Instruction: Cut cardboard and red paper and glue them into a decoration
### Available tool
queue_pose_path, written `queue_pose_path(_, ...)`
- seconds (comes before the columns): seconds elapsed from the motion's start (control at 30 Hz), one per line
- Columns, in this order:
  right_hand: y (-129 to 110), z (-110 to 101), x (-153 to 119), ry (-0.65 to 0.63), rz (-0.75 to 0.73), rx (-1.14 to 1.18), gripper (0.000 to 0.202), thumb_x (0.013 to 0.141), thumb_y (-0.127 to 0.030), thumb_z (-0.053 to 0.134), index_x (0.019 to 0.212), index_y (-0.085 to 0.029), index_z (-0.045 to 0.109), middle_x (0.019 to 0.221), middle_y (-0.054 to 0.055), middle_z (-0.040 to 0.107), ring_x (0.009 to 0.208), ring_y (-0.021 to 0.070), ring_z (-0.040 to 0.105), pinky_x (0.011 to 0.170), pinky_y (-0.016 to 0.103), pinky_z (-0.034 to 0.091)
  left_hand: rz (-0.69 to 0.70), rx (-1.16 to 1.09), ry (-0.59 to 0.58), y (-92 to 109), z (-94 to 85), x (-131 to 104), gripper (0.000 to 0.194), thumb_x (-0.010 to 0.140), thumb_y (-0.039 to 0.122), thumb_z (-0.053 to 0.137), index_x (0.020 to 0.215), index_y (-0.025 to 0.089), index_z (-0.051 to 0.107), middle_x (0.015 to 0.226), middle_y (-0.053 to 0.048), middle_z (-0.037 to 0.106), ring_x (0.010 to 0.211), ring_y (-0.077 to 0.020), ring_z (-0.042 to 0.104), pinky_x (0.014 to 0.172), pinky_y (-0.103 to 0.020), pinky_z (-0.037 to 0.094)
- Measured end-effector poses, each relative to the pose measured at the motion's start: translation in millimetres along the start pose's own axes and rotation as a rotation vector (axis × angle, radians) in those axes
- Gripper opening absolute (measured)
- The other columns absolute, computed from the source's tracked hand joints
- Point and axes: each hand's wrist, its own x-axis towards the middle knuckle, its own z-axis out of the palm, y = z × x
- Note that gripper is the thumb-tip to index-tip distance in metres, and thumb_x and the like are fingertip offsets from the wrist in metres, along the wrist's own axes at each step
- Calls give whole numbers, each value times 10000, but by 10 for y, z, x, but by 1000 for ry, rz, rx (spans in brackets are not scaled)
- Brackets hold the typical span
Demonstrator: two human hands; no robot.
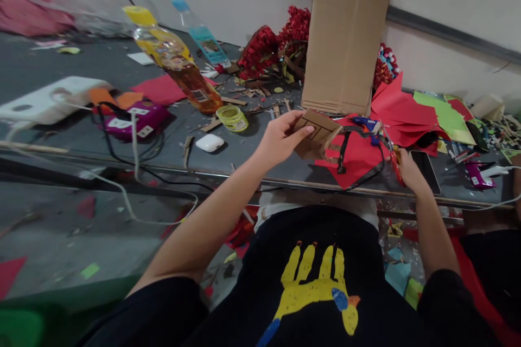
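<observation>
My left hand (pixel 283 135) pinches a small piece of brown cardboard (pixel 319 129) with dark lines drawn on it, held just above the table. To its right, my right hand (pixel 408 171) grips scissors (pixel 394 164) by their red handles, the blades pointing up and away, apart from the cardboard. Between the two lies a sheet of red paper (pixel 362 165). A blue glue gun (pixel 368 123) rests at its far side, and dark-marked cardboard strips (pixel 342 154) lie on top. Close beside my right hand is a phone (pixel 425 172).
A tall cardboard panel (pixel 348 32) stands behind my hands. On the left are a yellow-capped bottle (pixel 179 59), a yellow tub (pixel 232 119), a white earbud case (pixel 210 143) and a purple box (pixel 134 119) with cables. Red and green paper (pixel 439 114) lies at right.
</observation>
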Motion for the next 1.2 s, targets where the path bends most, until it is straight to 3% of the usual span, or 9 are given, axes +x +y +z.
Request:
queue_pose_path(0.27, -72, 142, 5, -24, 35, 191, 436, 750, -632, 560, 891, -220, 530, 673, -13, 513, 512, 113, 458, 461, 248, 403, 28, 52, 46, 93, -64, 2, 491, 751, 546, 665, 1018, 134, 644, 891, -69, 703, 810, -189, 651, 713, -296, 540)
queue_pose_path(0.37, -154, 169, -38, 4, 0, 149, 378, 755, -575, 570, 878, -220, 534, 650, -24, 504, 529, 116, 465, 507, 257, 424, 27, 37, 36, 120, -73, 4, 515, 733, 570, 673, 1004, 133, 651, 893, -69, 703, 807, -183, 649, 710, -289, 541)
queue_pose_path(0.47, -286, 187, -133, 30, -48, 12, 369, 628, -396, 701, 911, -219, 544, 666, -39, 537, 589, 121, 499, 583, 253, 435, 37, 27, 11, 175, -80, -1, 528, 731, 579, 674, 1013, 133, 657, 923, -74, 702, 835, -185, 650, 731, -288, 544)
queue_pose_path(0.67, -611, 226, -409, -133, -212, -197, 259, 614, -255, 617, 856, -193, 546, 704, -14, 588, 622, 123, 528, 613, 234, 440, 65, -2, -82, 307, -89, -27, 535, 737, 586, 670, 1026, 135, 670, 926, -78, 700, 835, -188, 654, 718, -274, 546)
queue_pose_path(0.8, -674, 208, -480, -166, -206, -247, 192, 641, -232, 590, 823, -192, 544, 658, -25, 572, 587, 112, 509, 571, 213, 415, 89, 25, -114, 401, -81, -42, 512, 761, 570, 655, 1032, 136, 670, 922, -77, 697, 841, -182, 652, 723, -269, 544)
queue_pose_path(0.9, -616, 190, -470, -177, -160, -229, 180, 674, -246, 591, 843, -192, 562, 640, -30, 579, 568, 112, 507, 550, 212, 399, 109, 68, -117, 453, -64, -56, 488, 780, 554, 641, 1026, 133, 670, 910, -77, 697, 824, -176, 650, 712, -265, 542)
queue_pose_path(1.0, -497, 182, -420, -62, -113, -90, 212, 663, -306, 649, 823, -202, 557, 664, -28, 577, 586, 113, 514, 555, 220, 408, 160, 139, -62, 458, -52, -89, 437, 801, 524, 628, 1009, 143, 673, 881, -68, 701, 799, -173, 652, 706, -269, 540)
queue_pose_path(1.13, -334, 231, -455, 156, -80, 196, 383, 703, -571, 609, 826, -234, 479, 623, -57, 460, 481, 86, 422, 457, 213, 363, 403, 287, 90, 403, -66, -167, 288, 821, 473, 614, 864, 203, 703, 812, -42, 706, 762, -175, 655, 723, -310, 543)
queue_pose_path(1.2, -271, 310, -575, 246, -109, 304, 500, 691, -700, 569, 851, -239, 459, 668, -47, 456, 483, 81, 422, 440, 213, 353, 495, 393, 93, 372, -74, -207, 222, 825, 450, 616, 793, 252, 711, 776, -23, 708, 747, -180, 654, 727, -340, 544)
